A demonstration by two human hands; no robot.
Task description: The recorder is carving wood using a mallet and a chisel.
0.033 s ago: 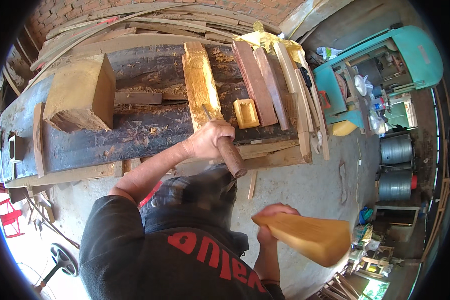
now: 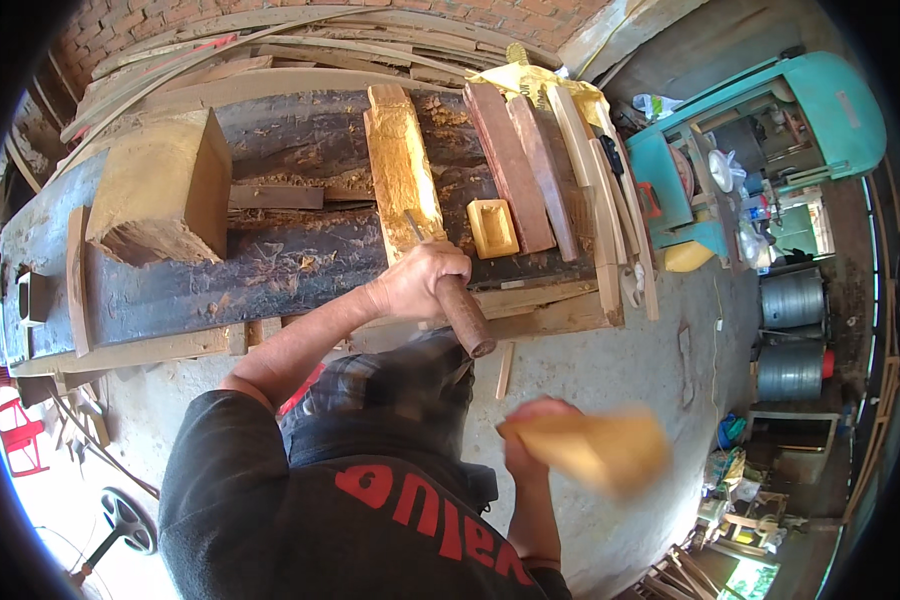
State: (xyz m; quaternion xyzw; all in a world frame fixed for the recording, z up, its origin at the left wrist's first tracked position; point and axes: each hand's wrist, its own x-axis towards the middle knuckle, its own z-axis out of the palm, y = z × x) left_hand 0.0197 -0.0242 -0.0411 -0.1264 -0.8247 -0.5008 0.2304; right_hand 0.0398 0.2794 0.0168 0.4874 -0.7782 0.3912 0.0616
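My left hand (image 2: 415, 280) is closed around the brown wooden handle of a chisel (image 2: 465, 315). The chisel's thin blade rests on a roughly gouged yellow plank (image 2: 395, 150) lying across a dark, weathered log bench (image 2: 300, 240). Lower right, off the bench, my right hand (image 2: 530, 430) grips a pale wooden mallet (image 2: 605, 450), which is blurred by motion. Beside the gouged plank are a small yellow block with a recess (image 2: 492, 225) and a reddish board (image 2: 508, 160). A large squared timber block (image 2: 155, 185) sits on the bench to the left.
Stacked wooden strips (image 2: 300, 45) lie along a brick wall behind. A teal bandsaw (image 2: 830, 120) stands at the back right, with metal drums (image 2: 790, 375) below it. Long sticks (image 2: 610, 220) line the bench's right end. A red plastic stool (image 2: 18, 430) is at far left.
The mallet and my right hand have swung slightly up and left, and are now blurred. My left hand and the chisel have stayed in place.
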